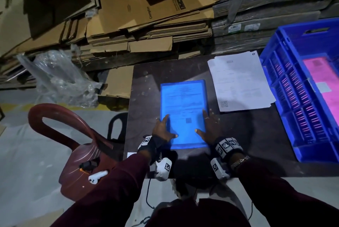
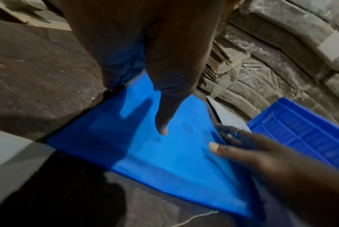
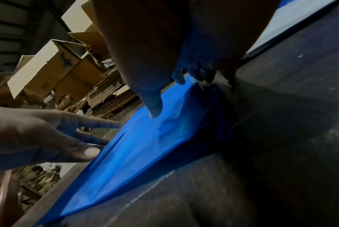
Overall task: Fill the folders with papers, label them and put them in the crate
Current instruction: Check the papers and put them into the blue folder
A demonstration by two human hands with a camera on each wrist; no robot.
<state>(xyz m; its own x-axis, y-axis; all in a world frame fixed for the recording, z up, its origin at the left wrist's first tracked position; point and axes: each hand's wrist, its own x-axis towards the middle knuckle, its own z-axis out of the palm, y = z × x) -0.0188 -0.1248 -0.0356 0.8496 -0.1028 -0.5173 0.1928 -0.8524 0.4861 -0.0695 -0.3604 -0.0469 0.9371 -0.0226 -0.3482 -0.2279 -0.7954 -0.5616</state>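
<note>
Folder: your translucent blue plastic folder (image 1: 184,113) lies flat on the dark table (image 1: 146,83), printed sheet with QR code inside.
Left hand (image 1: 162,129): fingers straight, pressing its left edge.
Right hand (image 1: 209,127): fingers spread flat on its right edge.
Papers: white printed stack (image 1: 240,83) beside the blue plastic crate (image 1: 286,98).
Writing: "Crompton" on flattened cardboard (image 1: 150,12).

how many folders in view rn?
2. A blue folder lies flat on the table under both hands; a pink folder lies inside the blue crate. More may lie hidden underneath it.
</note>
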